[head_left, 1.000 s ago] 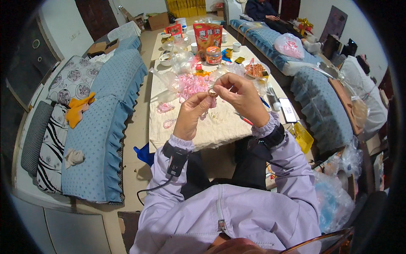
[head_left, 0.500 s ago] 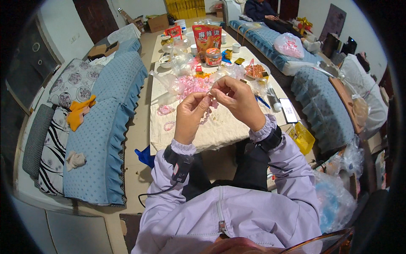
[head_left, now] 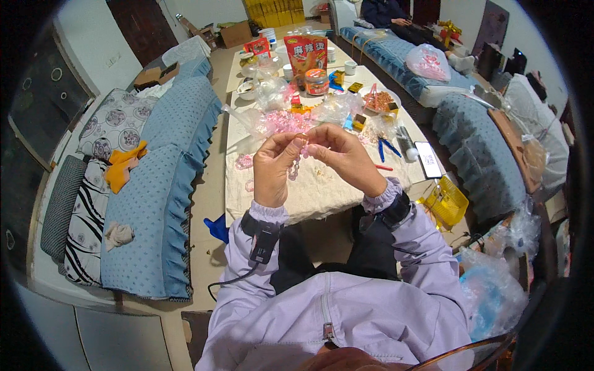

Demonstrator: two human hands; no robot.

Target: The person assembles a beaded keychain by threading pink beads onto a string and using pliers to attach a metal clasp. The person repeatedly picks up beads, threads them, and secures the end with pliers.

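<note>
A strand of pink and clear beads hangs below my fingertips above the near part of the table. My left hand is closed, thumb and forefinger pinching the strand's upper end. Against it, my right hand pinches at the same spot, where a small pink piece shows between the thumbs. The exact join is too small to make out. Just beyond the hands lies a heap of pink beads on clear plastic. Pink beaded loops rest on the cloth left of my left hand.
Blue-handled pliers, a red stick-like tool and a phone lie right of my hands. Farther back stand a red pouch, a jar and a plate. A yellow basket sits at the table's right corner.
My hands have come closer together, and my right hand has lowered and flattened over the pinch. The red tool now shows beside my right wrist. The whole view has shifted slightly.
</note>
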